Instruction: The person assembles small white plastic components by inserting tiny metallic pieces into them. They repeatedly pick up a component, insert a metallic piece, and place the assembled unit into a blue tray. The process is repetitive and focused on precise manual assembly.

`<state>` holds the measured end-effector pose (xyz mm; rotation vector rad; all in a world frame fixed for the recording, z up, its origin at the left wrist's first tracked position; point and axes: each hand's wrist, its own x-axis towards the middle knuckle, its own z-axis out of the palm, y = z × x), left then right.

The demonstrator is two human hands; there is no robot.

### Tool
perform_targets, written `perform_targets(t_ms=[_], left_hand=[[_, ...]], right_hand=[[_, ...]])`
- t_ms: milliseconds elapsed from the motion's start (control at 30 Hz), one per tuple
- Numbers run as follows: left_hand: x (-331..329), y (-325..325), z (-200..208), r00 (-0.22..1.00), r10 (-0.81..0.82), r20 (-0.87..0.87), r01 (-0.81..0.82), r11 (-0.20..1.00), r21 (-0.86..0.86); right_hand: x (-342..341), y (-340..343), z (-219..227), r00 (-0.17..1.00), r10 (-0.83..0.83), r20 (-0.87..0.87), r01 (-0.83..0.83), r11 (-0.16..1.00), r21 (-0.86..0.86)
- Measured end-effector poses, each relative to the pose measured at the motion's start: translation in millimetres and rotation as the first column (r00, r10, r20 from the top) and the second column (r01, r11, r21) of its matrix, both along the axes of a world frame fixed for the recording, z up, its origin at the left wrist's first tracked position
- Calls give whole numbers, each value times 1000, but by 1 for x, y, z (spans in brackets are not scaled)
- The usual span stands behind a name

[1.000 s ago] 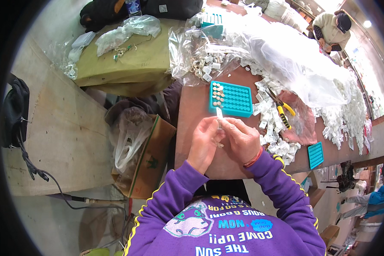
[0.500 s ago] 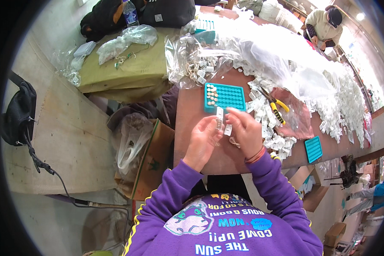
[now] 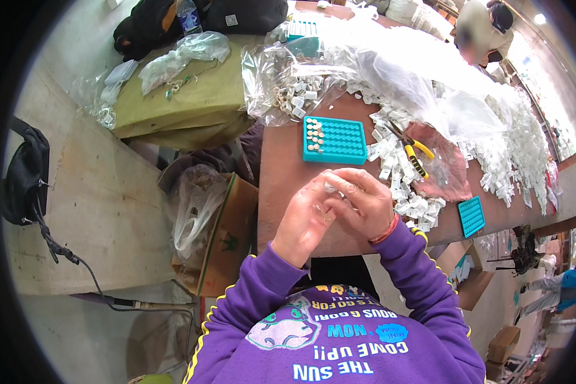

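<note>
My left hand (image 3: 306, 216) and my right hand (image 3: 363, 203) meet over the brown table (image 3: 281, 166), fingertips pressed together around a small white plastic piece (image 3: 330, 188). Just beyond them lies a teal tray with a grid of holes (image 3: 334, 139); a few holes at its left end hold small white parts. To the right spreads a heap of small white plastic pieces (image 3: 403, 173), with yellow-handled pliers (image 3: 413, 152) lying on it.
Clear plastic bags full of white parts (image 3: 377, 70) cover the far table. A second teal tray (image 3: 472, 216) lies at the right edge. An open cardboard box with a plastic bag (image 3: 211, 217) stands left of the table. Another person (image 3: 483, 29) sits far off.
My hands have drawn back toward me from the teal tray, still closed together on a small white piece. The view has shifted slightly.
</note>
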<state>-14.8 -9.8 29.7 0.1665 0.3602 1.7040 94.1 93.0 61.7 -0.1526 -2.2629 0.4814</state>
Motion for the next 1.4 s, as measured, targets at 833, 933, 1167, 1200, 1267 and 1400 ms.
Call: perform_targets(t_ms=[833,933,1167,1200,1267,1400], left_hand=[[-10,27,-48,953,268,-144,-265,963,40],[-10,26,-49,954,261,-145,-260,965,25],[-9,27,-51,972,212,-97,-211,977,23],[-9,27,-51,970,223,-101,-220,975,40],[-10,27,-51,963,237,-130,-237,971,12],[-8,26,-47,977,182,-110,-186,982,-24]], right_hand=[[117,80,18,802,-591,87,594,774,-221],[164,125,10,750,-612,253,661,670,-337],[172,164,-45,705,-532,470,519,838,171],[170,166,-48,683,-550,480,520,828,208],[168,168,-48,682,-562,469,510,824,246],[165,155,-27,758,-560,335,591,806,9]])
